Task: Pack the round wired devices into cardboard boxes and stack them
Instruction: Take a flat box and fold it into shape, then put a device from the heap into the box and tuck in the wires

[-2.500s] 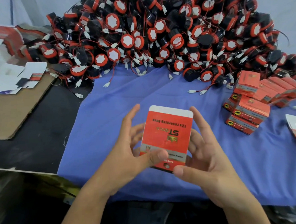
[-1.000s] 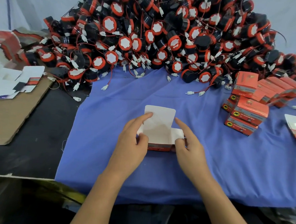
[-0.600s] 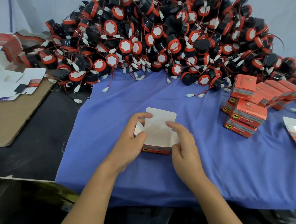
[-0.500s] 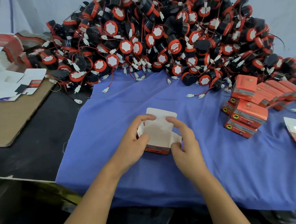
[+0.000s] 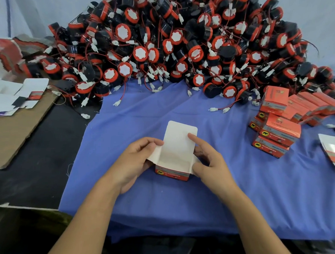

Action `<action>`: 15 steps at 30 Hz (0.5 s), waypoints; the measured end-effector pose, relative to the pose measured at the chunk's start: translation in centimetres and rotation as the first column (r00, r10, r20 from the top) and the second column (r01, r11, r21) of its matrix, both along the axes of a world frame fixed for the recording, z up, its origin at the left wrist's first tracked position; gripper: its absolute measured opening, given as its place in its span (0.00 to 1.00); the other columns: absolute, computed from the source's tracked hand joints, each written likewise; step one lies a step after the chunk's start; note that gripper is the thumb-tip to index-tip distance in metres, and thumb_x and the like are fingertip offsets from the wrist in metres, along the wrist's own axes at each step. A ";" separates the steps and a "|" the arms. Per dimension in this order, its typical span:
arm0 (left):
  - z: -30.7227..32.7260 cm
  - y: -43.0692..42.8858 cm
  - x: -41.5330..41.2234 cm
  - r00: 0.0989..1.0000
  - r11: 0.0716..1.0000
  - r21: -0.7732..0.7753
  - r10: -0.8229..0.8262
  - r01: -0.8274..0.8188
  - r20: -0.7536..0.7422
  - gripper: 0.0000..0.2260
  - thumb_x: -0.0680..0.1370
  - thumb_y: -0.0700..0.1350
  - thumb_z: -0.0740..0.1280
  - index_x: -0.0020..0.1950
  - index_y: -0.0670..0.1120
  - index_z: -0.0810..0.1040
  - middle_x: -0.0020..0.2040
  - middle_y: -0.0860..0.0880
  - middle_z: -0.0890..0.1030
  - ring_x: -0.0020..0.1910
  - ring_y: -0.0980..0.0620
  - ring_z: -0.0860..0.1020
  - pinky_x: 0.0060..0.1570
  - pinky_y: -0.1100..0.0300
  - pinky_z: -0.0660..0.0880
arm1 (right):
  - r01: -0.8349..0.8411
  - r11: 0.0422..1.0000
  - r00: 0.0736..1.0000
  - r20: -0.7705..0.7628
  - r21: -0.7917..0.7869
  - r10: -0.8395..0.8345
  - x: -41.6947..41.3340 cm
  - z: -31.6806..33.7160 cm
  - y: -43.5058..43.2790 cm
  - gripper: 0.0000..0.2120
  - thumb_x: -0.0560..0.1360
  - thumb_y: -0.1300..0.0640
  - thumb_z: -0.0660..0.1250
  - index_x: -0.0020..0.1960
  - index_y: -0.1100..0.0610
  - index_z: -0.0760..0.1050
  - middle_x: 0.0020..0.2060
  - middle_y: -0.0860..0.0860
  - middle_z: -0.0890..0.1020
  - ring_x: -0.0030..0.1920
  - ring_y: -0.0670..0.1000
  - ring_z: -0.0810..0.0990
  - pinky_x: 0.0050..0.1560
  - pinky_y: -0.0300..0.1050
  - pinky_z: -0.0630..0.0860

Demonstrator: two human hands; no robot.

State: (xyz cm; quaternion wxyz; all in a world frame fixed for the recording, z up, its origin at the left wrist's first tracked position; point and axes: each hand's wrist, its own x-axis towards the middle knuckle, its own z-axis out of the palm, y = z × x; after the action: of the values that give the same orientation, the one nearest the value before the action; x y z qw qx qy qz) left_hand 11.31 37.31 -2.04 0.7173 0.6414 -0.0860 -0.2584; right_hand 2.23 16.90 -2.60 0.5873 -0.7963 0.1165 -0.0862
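On the blue cloth (image 5: pixel 178 201), near its front middle, an open cardboard box (image 5: pixel 172 172) stood upright with its mouth facing up. Its long white lid flap (image 5: pixel 179 139) rose from the far edge and leaned away from the person, so the flap's long axis ran from near to far. The red printed front panel faced the camera. The inside showed only white card; no device could be seen in it.

The left hand (image 5: pixel 135 162) cupped the box's left side, fingers curled against the left side flap (image 5: pixel 155 155), thumb low by the wall. The right hand (image 5: pixel 209 164) pressed against the right side, thumb at the box's right top corner, forefinger stretched up to touch the lid flap's right edge. Both hands were closed on the box, which sat between them.

Behind, a great heap of round wired devices (image 5: pixel 186 46) in black and red, with white plugs on red wires, covered the far part of the table. To the right, closed red boxes (image 5: pixel 279 130) lay stacked in a cluster. At far left, flat unfolded box blanks (image 5: pixel 15 95) rested on a brown cardboard sheet (image 5: pixel 11 134).
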 end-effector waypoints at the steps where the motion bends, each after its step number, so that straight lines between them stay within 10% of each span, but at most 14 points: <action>1: 0.0 0.1 0.1 1.000 1.000 0.018 0.000 0.000 0.000 0.11 0.86 0.40 0.60 0.55 0.45 0.84 0.51 0.51 0.87 0.47 0.57 0.83 0.47 0.64 0.80 | -0.008 1.000 1.000 -0.007 -0.001 0.008 0.0 0.0 -0.1 0.37 0.76 0.71 0.59 0.65 0.29 0.71 0.55 0.48 0.82 0.53 0.53 0.79 0.41 0.38 0.76; 5: 0.1 0.1 0.3 0.996 0.992 0.119 0.029 -0.039 0.088 0.11 0.84 0.37 0.64 0.53 0.46 0.85 0.50 0.52 0.86 0.47 0.56 0.83 0.48 0.62 0.81 | -0.039 0.999 0.999 -0.019 0.001 0.039 0.1 0.1 -0.1 0.36 0.77 0.72 0.59 0.68 0.32 0.70 0.57 0.48 0.82 0.52 0.49 0.79 0.41 0.38 0.76; 10: 1.9 0.3 0.3 0.997 0.993 0.112 0.027 -0.036 0.077 0.11 0.84 0.40 0.65 0.51 0.50 0.86 0.52 0.49 0.87 0.49 0.55 0.83 0.52 0.59 0.82 | 0.010 0.999 0.991 0.132 0.052 -0.017 0.4 1.4 -0.4 0.40 0.70 0.80 0.54 0.65 0.43 0.79 0.62 0.46 0.82 0.67 0.46 0.77 0.67 0.43 0.73; 15: 4.4 0.0 2.9 0.991 0.992 -0.005 0.126 -0.126 0.048 0.09 0.83 0.45 0.67 0.53 0.53 0.87 0.56 0.49 0.87 0.57 0.52 0.84 0.59 0.53 0.79 | 0.225 0.891 0.914 0.231 0.395 -0.334 2.4 2.9 -2.4 0.35 0.73 0.81 0.53 0.57 0.47 0.84 0.60 0.45 0.85 0.66 0.45 0.80 0.68 0.46 0.74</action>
State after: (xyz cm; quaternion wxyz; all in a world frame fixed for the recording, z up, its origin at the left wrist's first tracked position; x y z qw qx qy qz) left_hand 14.18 37.30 2.32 0.7306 0.6508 -0.0628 -0.1968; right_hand 4.60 14.53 0.29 0.7149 -0.6280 0.1568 -0.2645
